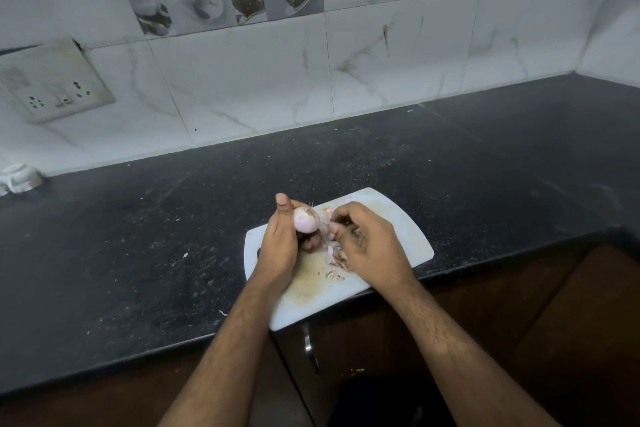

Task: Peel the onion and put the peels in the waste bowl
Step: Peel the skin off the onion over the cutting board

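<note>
Head view of a kitchen counter. The left hand [278, 239] is curled around a small, pale pink onion [306, 219], thumb extended upward along its near side and fingers wrapped beneath and behind it; the onion is held just above the far-left part of a white cutting board [398, 218], its rounded, largely peeled surface exposed toward the camera, with a few dry root fibres at its top. The right hand [370, 243] sits just beside the onion, fingers bent inward and fingertips [333, 228] drawn together on a thin pinkish strip of peel [328, 218]; whether this strip is attached to the onion cannot be told. Loose peel scraps [335, 258] lie on the board below the right hand, partly hidden by it, and the board surface shows a yellowish stain [308, 282] toward its near end. The board rests on a dark speckled countertop [138, 253], its near corner overhanging the edge. A white switch-and-socket plate [52, 83] is mounted on the marbled wall tiles [398, 62] at far left, and a small white object [19, 177], too indistinct to identify, stands at the countertop's left margin.
</note>
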